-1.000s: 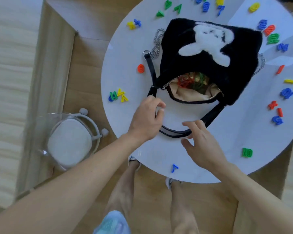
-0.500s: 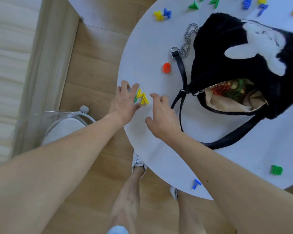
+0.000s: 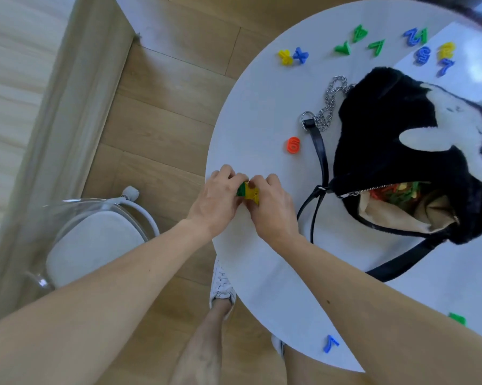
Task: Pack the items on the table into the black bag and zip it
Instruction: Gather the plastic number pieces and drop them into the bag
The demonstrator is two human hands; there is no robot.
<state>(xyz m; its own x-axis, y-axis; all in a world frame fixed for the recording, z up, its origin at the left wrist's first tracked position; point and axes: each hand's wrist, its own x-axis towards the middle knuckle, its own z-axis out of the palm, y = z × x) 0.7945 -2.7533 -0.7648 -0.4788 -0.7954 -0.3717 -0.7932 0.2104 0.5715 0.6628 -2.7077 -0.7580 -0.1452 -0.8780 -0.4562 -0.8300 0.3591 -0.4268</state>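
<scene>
With left hand (image 3: 220, 198) and right hand (image 3: 273, 207) both pinching the yellow and green plastic pieces (image 3: 248, 192) at centre frame, gather snugly, then carry right into the unzipped black bag (image 3: 387, 140).

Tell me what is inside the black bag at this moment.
Through the unzipped mouth of the black bag, red, green and yellow plastic pieces lie on the beige lining. The furry upper side covers whatever sits deeper.
</scene>
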